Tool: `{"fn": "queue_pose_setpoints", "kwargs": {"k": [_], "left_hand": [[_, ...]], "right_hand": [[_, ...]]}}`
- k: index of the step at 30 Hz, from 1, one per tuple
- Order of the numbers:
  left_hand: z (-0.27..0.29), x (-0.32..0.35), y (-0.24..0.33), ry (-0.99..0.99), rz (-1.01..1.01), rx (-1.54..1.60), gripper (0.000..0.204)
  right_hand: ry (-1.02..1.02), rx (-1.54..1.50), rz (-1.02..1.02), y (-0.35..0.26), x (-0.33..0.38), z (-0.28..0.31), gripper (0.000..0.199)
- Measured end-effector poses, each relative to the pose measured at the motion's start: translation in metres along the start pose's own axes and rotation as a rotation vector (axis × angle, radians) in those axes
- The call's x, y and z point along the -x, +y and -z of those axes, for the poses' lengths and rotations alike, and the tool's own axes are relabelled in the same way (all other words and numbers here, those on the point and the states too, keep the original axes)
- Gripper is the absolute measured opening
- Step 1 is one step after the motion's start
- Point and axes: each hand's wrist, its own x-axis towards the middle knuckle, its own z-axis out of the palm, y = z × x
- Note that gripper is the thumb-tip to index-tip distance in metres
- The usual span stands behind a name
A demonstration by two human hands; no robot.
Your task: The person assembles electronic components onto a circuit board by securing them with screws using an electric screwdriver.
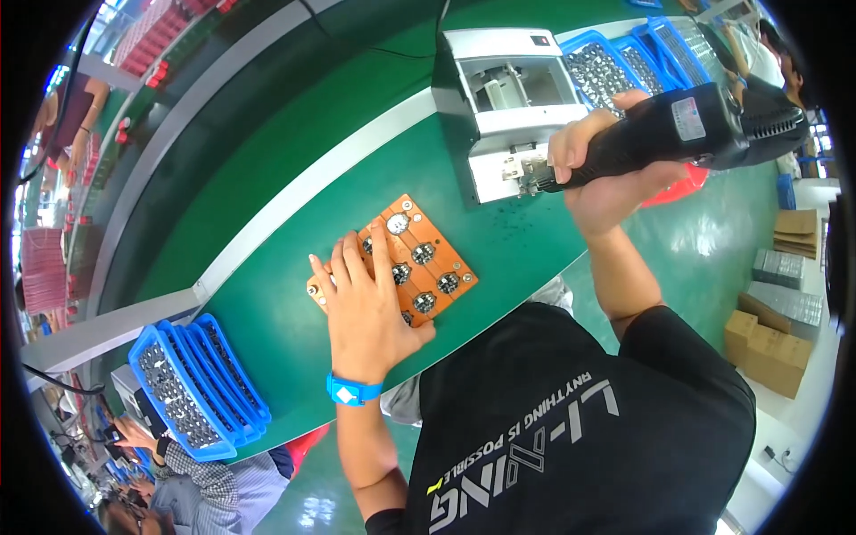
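My left hand lies with fingers spread over an orange fixture board on the green table. Several round metal parts sit in the board's recesses; some are hidden by my fingers. My right hand is wrapped round a black electric screwdriver, held almost level. Its tip end is at the front of a silver-and-black screw feeder; whether it touches cannot be told.
Blue trays of small metal parts stand at the table's left end, and more blue trays behind the feeder. A grey rail runs along the far edge. Co-workers sit at left. Cardboard boxes stand on the floor at right.
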Motion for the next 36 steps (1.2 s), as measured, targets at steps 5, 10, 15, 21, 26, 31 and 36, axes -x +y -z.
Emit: {"fn": "queue_pose_setpoints", "kwargs": {"k": [5,10,15,21,26,31,36], "left_hand": [[-0.003,0.008,-0.002,0.025,0.015,0.073,0.121],[-0.019,0.021,0.018,0.282,0.043,0.219,0.077],[-0.054,0.022,0.045,0.549,0.197,0.259,0.036],[-0.065,0.021,0.037,0.514,0.197,0.191,0.036],[-0.072,0.022,0.035,0.518,0.199,0.242,0.036],[-0.069,0.018,0.034,0.541,0.167,0.212,0.032],[-0.07,0.018,0.033,0.529,0.164,0.204,0.032]], "right_hand": [[-0.045,0.16,-0.142,-0.007,-0.007,-0.005,0.087],[-0.169,-0.197,-0.174,0.003,0.02,-0.02,0.088],[-0.346,-0.383,0.107,0.046,0.056,-0.063,0.095],[-0.41,-0.359,0.081,0.068,0.066,-0.068,0.095],[-0.402,-0.347,0.05,0.073,0.069,-0.069,0.093],[-0.406,-0.336,0.081,0.074,0.069,-0.074,0.092],[-0.403,-0.31,0.026,0.074,0.07,-0.075,0.09]]}}
